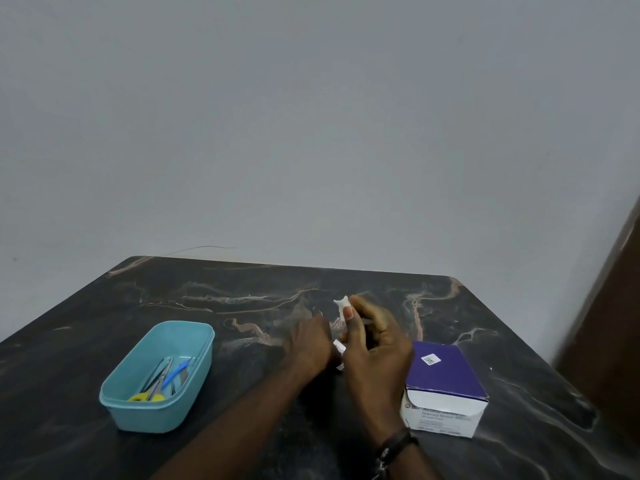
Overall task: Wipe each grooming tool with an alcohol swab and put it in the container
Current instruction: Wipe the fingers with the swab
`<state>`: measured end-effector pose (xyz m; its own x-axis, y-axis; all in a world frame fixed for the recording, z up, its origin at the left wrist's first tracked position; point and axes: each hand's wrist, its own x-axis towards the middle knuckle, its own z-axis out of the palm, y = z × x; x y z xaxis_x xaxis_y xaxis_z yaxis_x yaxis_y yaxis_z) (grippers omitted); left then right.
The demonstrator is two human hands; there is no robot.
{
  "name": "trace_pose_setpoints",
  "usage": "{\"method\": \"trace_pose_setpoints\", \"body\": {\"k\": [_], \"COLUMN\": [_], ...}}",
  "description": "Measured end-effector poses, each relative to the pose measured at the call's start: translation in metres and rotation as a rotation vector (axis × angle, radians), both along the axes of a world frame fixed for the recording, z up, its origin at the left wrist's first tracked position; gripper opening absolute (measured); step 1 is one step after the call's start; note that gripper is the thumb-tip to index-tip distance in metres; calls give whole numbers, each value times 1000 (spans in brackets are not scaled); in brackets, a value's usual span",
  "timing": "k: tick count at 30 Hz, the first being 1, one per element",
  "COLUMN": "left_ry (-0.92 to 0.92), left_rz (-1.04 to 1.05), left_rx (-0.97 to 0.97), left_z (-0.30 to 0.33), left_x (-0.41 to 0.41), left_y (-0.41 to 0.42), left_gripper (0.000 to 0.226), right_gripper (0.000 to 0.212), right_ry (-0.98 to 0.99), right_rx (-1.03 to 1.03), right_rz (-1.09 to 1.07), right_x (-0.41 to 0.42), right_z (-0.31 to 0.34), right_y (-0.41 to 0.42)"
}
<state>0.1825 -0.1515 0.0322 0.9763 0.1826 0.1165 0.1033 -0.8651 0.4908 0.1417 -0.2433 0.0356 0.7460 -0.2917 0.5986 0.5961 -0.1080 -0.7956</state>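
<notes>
**Head view: swab pinched above a dark marbled table**

Head camera, looking forward and down. The right hand [372, 336] is raised over the black, brown-veined marble table [242, 299], its thumb and forefinger pinching a small white alcohol swab [342, 306]; the swab's crumpled top flares out above the fingertips, while its lower part is hidden inside the pinch. The left hand [308, 344] lies just beside the right, back of the hand to the camera, fingers curled; a scrap of white wrapper [340, 348] shows between the 2 hands, and whether the left fingers grip it cannot be told.

At left, well apart from both hands, stands a light-blue rectangular plastic container [121, 405]. Inside it lie yellow-handled scissors [147, 396], a blue-handled tool [176, 374] and slim metal implements [157, 372], too small to identify.

At right, just beside the right wrist, sits a purple-and-white cardboard swab box [445, 375], its front flap open. A dark bracelet [394, 445] circles the right wrist.
</notes>
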Motion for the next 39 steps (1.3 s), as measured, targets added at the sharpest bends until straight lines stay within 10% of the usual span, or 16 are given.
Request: {"method": "trace_pose_setpoints", "body": {"k": [7,18,39], "left_ry": [-56,-363,-196], "left_rz": [-52,4,-87], "left_rx": [-176,-983,-1249], "left_z": [-5,-13,-9], "left_x": [1,-30,-49], "left_y": [7,51,45], "left_gripper": [12,22,7], "right_gripper": [21,13,22], "right_ry": [11,86,282], "right_rx": [-40,-161,-220], "right_rz": [-33,109,216], "right_x": [6,2,2], "right_z": [-4,-12,-9], "right_y": [-1,10,7]}}
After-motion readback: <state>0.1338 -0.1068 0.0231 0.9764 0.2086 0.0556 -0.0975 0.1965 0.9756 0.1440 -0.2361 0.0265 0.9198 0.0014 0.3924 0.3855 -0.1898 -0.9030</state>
